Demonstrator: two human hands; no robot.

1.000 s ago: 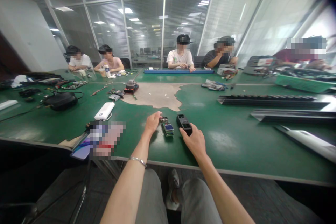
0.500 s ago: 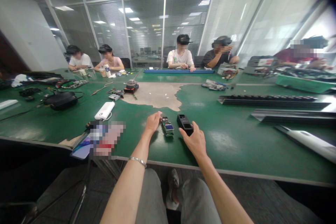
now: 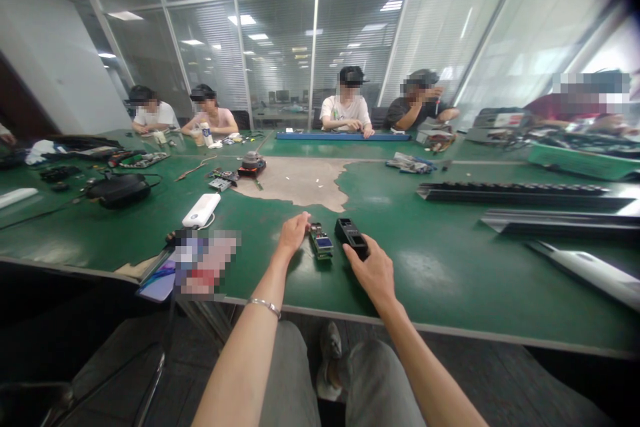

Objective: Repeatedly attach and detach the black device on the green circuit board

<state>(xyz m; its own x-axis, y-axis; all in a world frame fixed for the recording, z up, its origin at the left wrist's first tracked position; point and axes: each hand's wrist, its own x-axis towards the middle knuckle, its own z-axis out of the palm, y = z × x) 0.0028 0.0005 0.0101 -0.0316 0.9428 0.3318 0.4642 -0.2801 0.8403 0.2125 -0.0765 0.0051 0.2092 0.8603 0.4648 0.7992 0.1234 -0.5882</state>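
Left hand (image 3: 293,236) and right hand (image 3: 375,269) sat apart, with a circuit board (image 3: 317,234) between them and a black case (image 3: 348,232) in the right

We had both forearms stretched out over the green table (image 3: 425,293), with a bracelet (image 3: 265,307) on the left wrist. Our right hand was closed on the near end of the black case, the thumb along its left side and the fingers along its right. The case lay at a slant, its far end pointing away from us, and rectangular openings showed in its upper face. The circuit board lay just to its left, apart from it, with a small blue screen (image 3: 324,243) facing up. Our left fingertips were at the board's far left edge; we could not tell whether they touched it or gripped it.

Farther left we had a white power bank (image 3: 201,209) with a short cable, and beyond it a black pouch (image 3: 120,189). Ahead of our hands spread a ragged tan patch (image 3: 297,181) of tabletop, with a small device with a rounded grey top (image 3: 253,164) at its left side. To our right lay long black rails (image 3: 515,193), and behind them stood a green basket (image 3: 585,160) heaped with parts. Across from us, a person in a white top (image 3: 345,111) sat behind a long blue bar (image 3: 343,137), hands resting near it.
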